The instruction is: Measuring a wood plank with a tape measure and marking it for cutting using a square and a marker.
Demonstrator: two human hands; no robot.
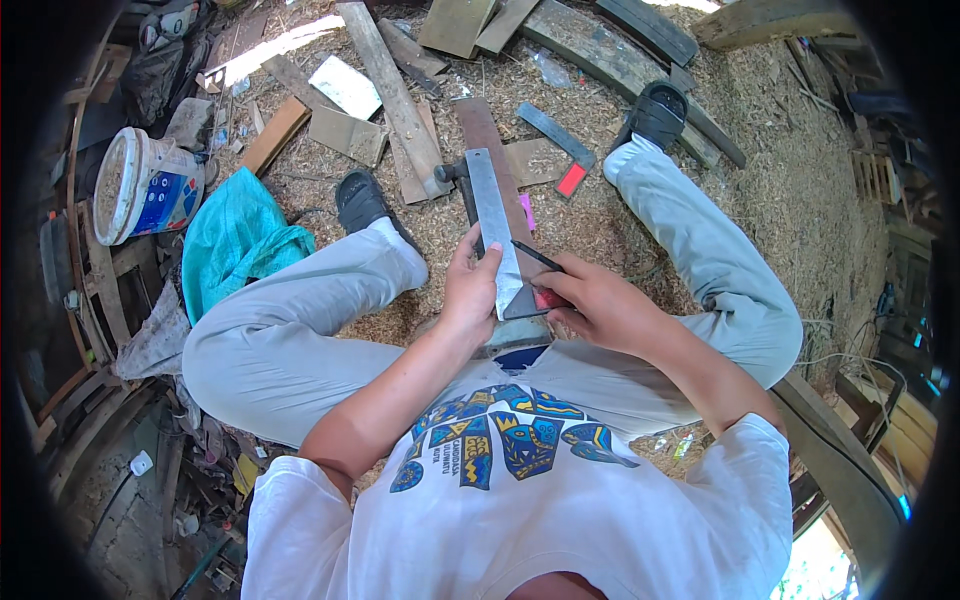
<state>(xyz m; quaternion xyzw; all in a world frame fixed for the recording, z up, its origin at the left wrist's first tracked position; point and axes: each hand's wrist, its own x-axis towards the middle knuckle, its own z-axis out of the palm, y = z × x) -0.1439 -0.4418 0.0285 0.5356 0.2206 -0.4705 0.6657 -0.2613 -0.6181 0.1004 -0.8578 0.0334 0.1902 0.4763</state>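
Observation:
A long silvery metal strip (488, 200), like a steel ruler with a hole at its far end, lies lengthwise in front of me. My left hand (471, 288) grips its near part, thumb on top. Between the fingers of my right hand (600, 300) is a slim black pen (537, 256), its tip close to the strip's right edge. A small red piece (547, 298) shows beneath that hand; whether the hand holds it is unclear. Partly under the strip runs a reddish-brown plank (482, 125). Beside the strip's left edge rests a hammer (452, 172), its handle mostly covered.
Beyond the plank lies a metal square (545, 130) with a red patch. Wood offcuts (395, 100) and a thick beam (610, 65) lie on shavings. At left are a white bucket (150, 190) and a green sack (235, 245). My legs (690, 220) spread around the work.

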